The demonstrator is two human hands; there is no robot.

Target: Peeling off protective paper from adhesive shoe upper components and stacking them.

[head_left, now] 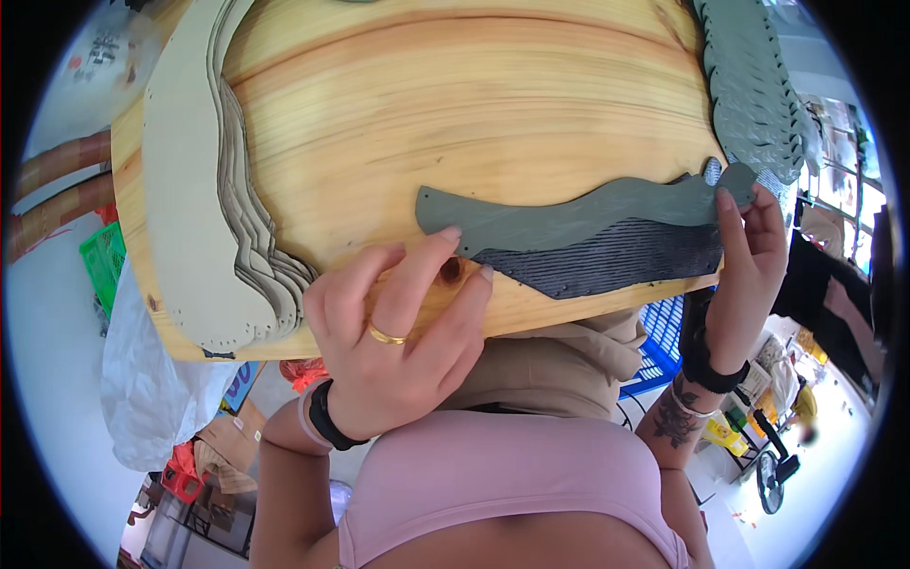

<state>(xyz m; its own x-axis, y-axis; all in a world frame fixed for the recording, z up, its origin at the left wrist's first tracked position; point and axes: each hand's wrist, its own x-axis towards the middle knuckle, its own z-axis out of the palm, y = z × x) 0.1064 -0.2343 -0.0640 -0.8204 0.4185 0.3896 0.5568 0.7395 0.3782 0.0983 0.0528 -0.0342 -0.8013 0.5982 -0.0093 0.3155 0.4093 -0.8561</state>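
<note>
Our left hand (403,346) has its fingers spread, the index fingertip touching the lower edge of the grey-green wavy strip (540,223) at its left end, the thumb tip just beside the dark ribbed panel (607,264) under it. Our right hand (755,237) pinches the strip's right end between thumb and fingers. The strip lies near our side of the wooden surface (455,114), overlapping the panel.

Below the strip's right half, past the surface edge, we have a blue plastic basket (664,332); its contents we cannot make out. Far left of the strip is a green crate (102,261), partly hidden, and lower left, a red basket (182,477).

A stack of beige curved pieces (185,190), left of the strip, and a stack of grey-green scalloped pieces (749,85), above its right end, are both cut off at the top. The right hand's curled fingertips are hidden from us.
</note>
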